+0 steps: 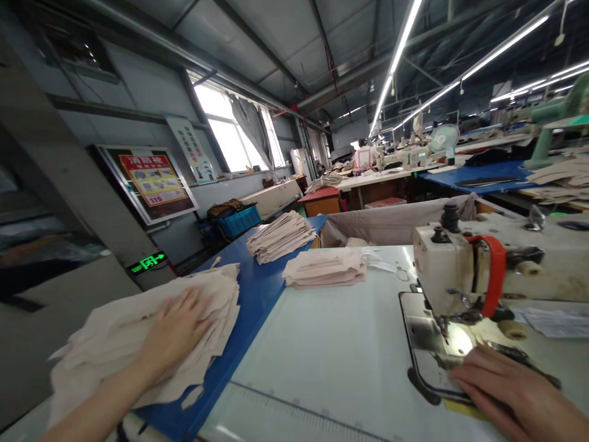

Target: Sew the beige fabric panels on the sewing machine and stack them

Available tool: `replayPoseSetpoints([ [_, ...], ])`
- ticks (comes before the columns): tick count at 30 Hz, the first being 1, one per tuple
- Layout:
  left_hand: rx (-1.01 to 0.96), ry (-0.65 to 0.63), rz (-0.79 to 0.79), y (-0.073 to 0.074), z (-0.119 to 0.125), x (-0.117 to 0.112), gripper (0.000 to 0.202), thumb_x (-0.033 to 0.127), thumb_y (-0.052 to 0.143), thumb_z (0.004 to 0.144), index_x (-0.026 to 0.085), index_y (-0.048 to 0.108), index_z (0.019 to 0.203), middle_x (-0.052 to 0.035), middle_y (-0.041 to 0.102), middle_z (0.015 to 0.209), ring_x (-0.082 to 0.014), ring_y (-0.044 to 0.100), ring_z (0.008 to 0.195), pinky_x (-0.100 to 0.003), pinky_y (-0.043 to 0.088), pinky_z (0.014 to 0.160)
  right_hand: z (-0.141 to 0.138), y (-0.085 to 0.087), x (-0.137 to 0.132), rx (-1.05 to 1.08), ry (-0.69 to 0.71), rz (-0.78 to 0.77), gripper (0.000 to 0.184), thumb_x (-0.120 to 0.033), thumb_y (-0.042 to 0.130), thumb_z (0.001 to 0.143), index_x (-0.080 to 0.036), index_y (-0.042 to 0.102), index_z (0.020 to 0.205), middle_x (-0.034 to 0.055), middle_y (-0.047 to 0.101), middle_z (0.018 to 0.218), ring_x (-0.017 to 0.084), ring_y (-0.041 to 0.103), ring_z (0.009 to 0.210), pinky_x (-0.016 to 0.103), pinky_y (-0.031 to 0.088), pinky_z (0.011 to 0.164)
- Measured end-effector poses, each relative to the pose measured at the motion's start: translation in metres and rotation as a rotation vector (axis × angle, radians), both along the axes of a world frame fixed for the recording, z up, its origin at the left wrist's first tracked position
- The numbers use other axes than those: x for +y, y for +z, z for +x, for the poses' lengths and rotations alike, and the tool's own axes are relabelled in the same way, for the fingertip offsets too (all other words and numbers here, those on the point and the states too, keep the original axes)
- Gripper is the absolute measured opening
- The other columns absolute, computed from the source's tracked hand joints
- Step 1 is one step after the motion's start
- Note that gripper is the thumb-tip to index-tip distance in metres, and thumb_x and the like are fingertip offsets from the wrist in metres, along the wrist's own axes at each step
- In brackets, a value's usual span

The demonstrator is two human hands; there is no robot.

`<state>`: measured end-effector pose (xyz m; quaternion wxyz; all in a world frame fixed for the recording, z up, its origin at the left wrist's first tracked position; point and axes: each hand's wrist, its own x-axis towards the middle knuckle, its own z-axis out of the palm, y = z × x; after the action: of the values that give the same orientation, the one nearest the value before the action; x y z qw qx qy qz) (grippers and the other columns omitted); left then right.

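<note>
My left hand (pixel 177 328) lies flat, fingers stretched, on a large stack of beige fabric pieces (pixel 110 334) at the left. The stack's top piece has a small slit-like mark beside my fingers. At the right, my right hand (pixel 510 390) rests at the bed of a white sewing machine (pixel 444 264), just in front of the lit needle area. Its fingers are pressed together; whatever they hold, if anything, is hidden. The metal needle plate (pixel 426 341) has no fabric visible on it. A red band (pixel 493 276) runs down the machine's head.
A smaller stack of beige pieces (pixel 324 269) lies on the white sewing table (pixel 322 344), which has a ruler scale (pixel 299 408) along its front. Another fabric stack (pixel 280 236) sits on the blue table (pixel 257 301). Behind the machine hangs a grey cloth bin (pixel 381 224).
</note>
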<state>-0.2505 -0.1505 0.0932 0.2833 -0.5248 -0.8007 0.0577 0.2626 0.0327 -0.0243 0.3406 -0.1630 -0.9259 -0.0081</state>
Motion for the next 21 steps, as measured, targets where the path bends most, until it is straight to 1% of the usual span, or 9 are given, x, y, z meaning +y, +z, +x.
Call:
replayPoseSetpoints([
  [3, -0.041, 0.011, -0.015, 0.003, -0.003, -0.019, 0.040, 0.031, 0.041, 0.089, 0.017, 0.062, 0.120, -0.0131, 0.058, 0.134, -0.0346, 0.051, 0.126, -0.052, 0.040, 0.102, 0.000, -0.003, 0.000, -0.013, -0.006, -0.036, 0.015, -0.028, 0.053, 0.092, -0.027, 0.068, 0.093, -0.0005, 0.071, 0.085, 0.015, 0.068, 0.076, 0.020, 0.055, 0.067],
  [6, -0.107, -0.019, 0.061, 0.005, 0.005, -0.012, 0.039, 0.033, 0.038, 0.090, 0.016, 0.067, 0.109, -0.0120, 0.064, 0.127, -0.0334, 0.053, 0.124, -0.047, 0.041, 0.103, 0.001, -0.005, -0.001, -0.024, -0.019, -0.073, 0.017, -0.028, 0.051, 0.093, -0.027, 0.068, 0.094, 0.0003, 0.071, 0.086, 0.015, 0.068, 0.077, 0.021, 0.055, 0.067],
  [8, -0.207, 0.003, 0.178, 0.011, 0.007, -0.003, 0.039, 0.036, 0.037, 0.090, 0.018, 0.070, 0.097, -0.0109, 0.070, 0.116, -0.0323, 0.060, 0.116, -0.043, 0.046, 0.099, 0.002, -0.006, -0.002, -0.027, -0.033, -0.084, 0.018, -0.028, 0.050, 0.093, -0.027, 0.068, 0.092, 0.0011, 0.071, 0.086, 0.016, 0.068, 0.078, 0.022, 0.055, 0.067],
  [10, -0.289, 0.080, 0.328, 0.022, 0.005, 0.004, 0.044, 0.041, 0.031, 0.090, 0.022, 0.070, 0.087, -0.0109, 0.074, 0.101, -0.0317, 0.067, 0.103, -0.042, 0.052, 0.088, 0.002, -0.006, -0.003, -0.033, -0.042, -0.088, 0.018, -0.028, 0.049, 0.094, -0.026, 0.067, 0.090, 0.0015, 0.070, 0.086, 0.016, 0.068, 0.079, 0.023, 0.055, 0.068],
  [12, -0.303, 0.151, 0.504, 0.037, 0.003, 0.007, 0.050, 0.046, 0.025, 0.091, 0.025, 0.070, 0.086, -0.0114, 0.075, 0.091, -0.0315, 0.069, 0.095, -0.043, 0.054, 0.079, 0.002, -0.007, -0.003, -0.045, -0.054, -0.111, 0.018, -0.028, 0.050, 0.094, -0.026, 0.066, 0.089, 0.0015, 0.070, 0.087, 0.016, 0.067, 0.079, 0.023, 0.054, 0.068],
  [14, -0.266, 0.153, 0.662, 0.051, 0.007, 0.008, 0.051, 0.050, 0.024, 0.091, 0.025, 0.069, 0.094, -0.0091, 0.075, 0.091, -0.0310, 0.068, 0.099, -0.043, 0.054, 0.079, 0.002, -0.008, -0.003, -0.049, -0.065, -0.148, 0.017, -0.028, 0.050, 0.094, -0.026, 0.066, 0.089, 0.0015, 0.068, 0.086, 0.016, 0.066, 0.078, 0.023, 0.053, 0.069],
  [17, -0.214, -0.006, 0.756, 0.059, 0.030, 0.011, 0.048, 0.051, 0.029, 0.091, 0.023, 0.065, 0.109, -0.0045, 0.073, 0.108, -0.0290, 0.063, 0.111, -0.040, 0.050, 0.092, 0.002, -0.008, -0.002, -0.054, -0.059, -0.194, 0.018, -0.028, 0.049, 0.095, -0.026, 0.066, 0.091, 0.0017, 0.067, 0.086, 0.015, 0.065, 0.078, 0.024, 0.052, 0.070],
  [19, -0.190, -0.184, 0.672, 0.049, 0.053, 0.016, 0.047, 0.048, 0.031, 0.091, 0.021, 0.063, 0.114, -0.0050, 0.068, 0.119, -0.0272, 0.061, 0.115, -0.039, 0.045, 0.101, 0.001, -0.006, -0.003, -0.070, -0.054, -0.219, 0.020, -0.028, 0.047, 0.096, -0.025, 0.066, 0.091, 0.0021, 0.066, 0.085, 0.016, 0.063, 0.078, 0.026, 0.051, 0.070],
  [21, -0.228, -0.343, 0.492, 0.029, 0.077, 0.025, 0.046, 0.046, 0.032, 0.090, 0.019, 0.065, 0.111, -0.0059, 0.067, 0.122, -0.0252, 0.062, 0.114, -0.037, 0.043, 0.105, 0.001, -0.004, -0.003, -0.090, -0.058, -0.249, 0.022, -0.027, 0.045, 0.097, -0.025, 0.067, 0.091, 0.0027, 0.065, 0.085, 0.016, 0.062, 0.078, 0.027, 0.050, 0.069],
])
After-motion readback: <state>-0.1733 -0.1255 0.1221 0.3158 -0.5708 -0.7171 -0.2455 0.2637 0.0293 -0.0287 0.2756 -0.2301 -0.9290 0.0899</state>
